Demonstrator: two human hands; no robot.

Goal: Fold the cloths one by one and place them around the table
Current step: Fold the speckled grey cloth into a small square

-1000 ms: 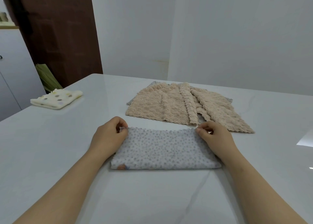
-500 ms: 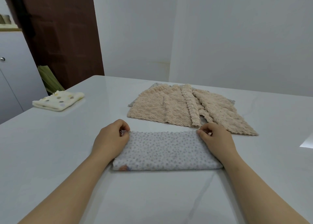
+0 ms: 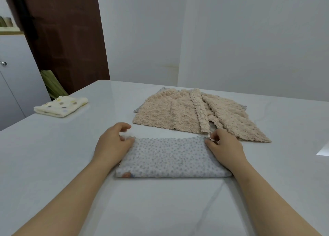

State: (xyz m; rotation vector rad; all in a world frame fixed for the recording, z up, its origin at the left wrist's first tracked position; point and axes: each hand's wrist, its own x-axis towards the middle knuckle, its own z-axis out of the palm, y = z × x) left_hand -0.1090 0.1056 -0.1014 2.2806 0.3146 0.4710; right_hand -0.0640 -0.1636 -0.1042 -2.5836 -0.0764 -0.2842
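A grey dotted cloth point(image 3: 170, 157), folded in half into a long strip, lies flat on the white table point(image 3: 53, 164) in front of me. My left hand point(image 3: 114, 145) is at its far left corner, thumb on the fabric and fingers curled just above it. The far right corner is pinched by my right hand point(image 3: 224, 146). Behind the strip lies a loose pile of beige fluffy cloths point(image 3: 178, 114), unfolded, with a grey cloth's edge point(image 3: 243, 106) showing under it. A folded cream cloth with coloured dots point(image 3: 60, 106) sits near the table's left edge.
A pale cabinet point(image 3: 16, 75) stands left of the table, and a dark brown door point(image 3: 67, 39) lies beyond it. Something green point(image 3: 51, 82) leans at the door's foot. White walls close off the back.
Both hands stay at the far corners of the grey strip. My left fingers have lifted slightly apart from the thumb. The cloth has not shifted on the table.
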